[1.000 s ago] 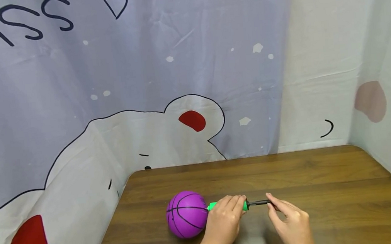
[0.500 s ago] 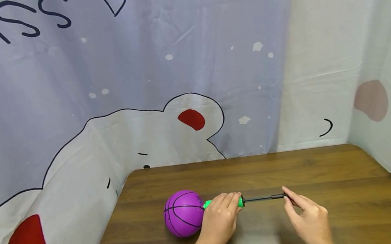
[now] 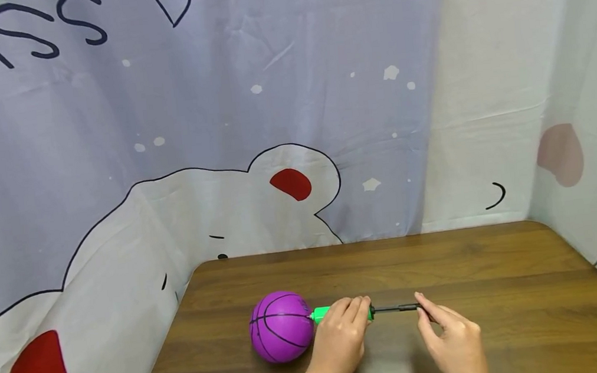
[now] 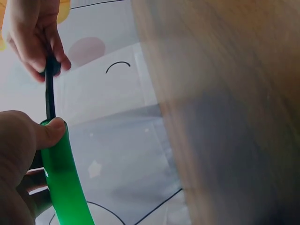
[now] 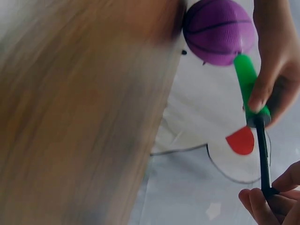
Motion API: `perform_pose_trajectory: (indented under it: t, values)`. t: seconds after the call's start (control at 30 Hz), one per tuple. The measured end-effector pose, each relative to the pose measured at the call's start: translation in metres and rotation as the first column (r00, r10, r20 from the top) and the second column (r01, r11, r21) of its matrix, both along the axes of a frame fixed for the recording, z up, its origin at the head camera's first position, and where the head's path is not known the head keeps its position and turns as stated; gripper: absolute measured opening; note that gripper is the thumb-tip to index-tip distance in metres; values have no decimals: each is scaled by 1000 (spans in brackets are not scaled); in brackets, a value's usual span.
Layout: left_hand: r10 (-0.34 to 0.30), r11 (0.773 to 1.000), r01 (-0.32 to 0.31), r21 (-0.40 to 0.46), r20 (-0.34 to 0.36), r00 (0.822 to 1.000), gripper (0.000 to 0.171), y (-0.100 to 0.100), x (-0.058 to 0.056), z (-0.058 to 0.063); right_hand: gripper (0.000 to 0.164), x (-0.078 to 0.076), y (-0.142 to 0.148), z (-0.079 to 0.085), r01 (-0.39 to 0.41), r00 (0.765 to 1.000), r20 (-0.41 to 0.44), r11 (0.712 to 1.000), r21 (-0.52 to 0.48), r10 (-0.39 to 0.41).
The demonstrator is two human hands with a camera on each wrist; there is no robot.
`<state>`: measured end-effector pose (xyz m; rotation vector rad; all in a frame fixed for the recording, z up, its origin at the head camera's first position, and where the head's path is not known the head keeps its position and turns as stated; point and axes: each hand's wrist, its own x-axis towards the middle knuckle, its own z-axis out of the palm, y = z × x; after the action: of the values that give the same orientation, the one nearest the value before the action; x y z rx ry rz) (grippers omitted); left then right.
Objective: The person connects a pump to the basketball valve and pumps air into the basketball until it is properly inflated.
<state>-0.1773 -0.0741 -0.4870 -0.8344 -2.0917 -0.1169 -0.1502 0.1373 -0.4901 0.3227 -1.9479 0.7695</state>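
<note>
A purple ball with black basketball lines rests on the table at the left of the hands. Against its right side is the tip of a small hand pump with a green barrel. My left hand grips that barrel, thumb along its top end in the left wrist view. Out of the barrel's right end comes a black rod, partly drawn out. The fingers of my right hand pinch the black handle at the rod's end. In the right wrist view the ball, barrel and rod lie in one line.
The brown wooden table extends to the right and behind the hands. A printed cloth with bear shapes hangs right behind the table's far edge and along both sides.
My right hand first drew the rod out to the right, then moved back left, so less of the rod shows now. The left hand and the ball have hardly moved.
</note>
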Motion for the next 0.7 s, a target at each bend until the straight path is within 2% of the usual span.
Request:
perform_pose_trajectory:
  t: [0.13,0.37,0.53,0.6,0.7]
  values:
    - [-15,1000,15,9,1,1000,28,3,1,-2,37,-2,-17,-2,-32,999,-15,999,36,33]
    - [-22,1000,22,-16,5,1000,29,3,3,-3,39,-1,-34,-5,-98,995,33,995,8,98]
    - [-16,1000,16,-13,11,1000,31,-1,2,-2,41,-4,-28,-5,-123,992,-9,992,-2,123]
    - [-13,1000,13,-11,16,1000,31,-3,1,-1,40,-6,-22,-4,-107,994,-31,994,-1,107]
    - [3,1000,-3,-6,32,999,31,-6,-1,-1,38,-5,-10,-2,-61,998,-16,998,-15,61]
